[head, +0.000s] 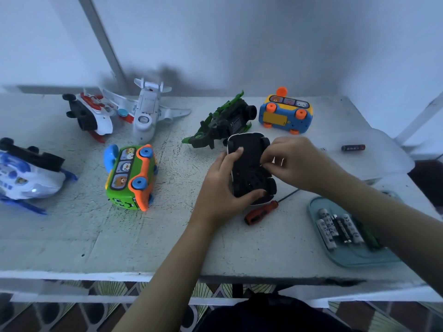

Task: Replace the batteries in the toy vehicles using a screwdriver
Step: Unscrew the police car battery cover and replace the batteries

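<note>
Right of the table's middle, your left hand grips the upturned toy car by its side, while your right hand pinches at its black underside. The screwdriver lies just beside the car toward the near edge. The batteries rest in a tray at the near right corner.

Looks like a home. Told by plain white wall, rough, chipped white-painted table set against it, and patterned floor tiles below the front edge. Household clutter on top: children's toys, among them white toy plane, green-and-orange toy bus and blue-and-yellow toy bus, plus small orange-handled screwdriver and teal tray of loose batteries. Dim, bluish indoor light.
</note>
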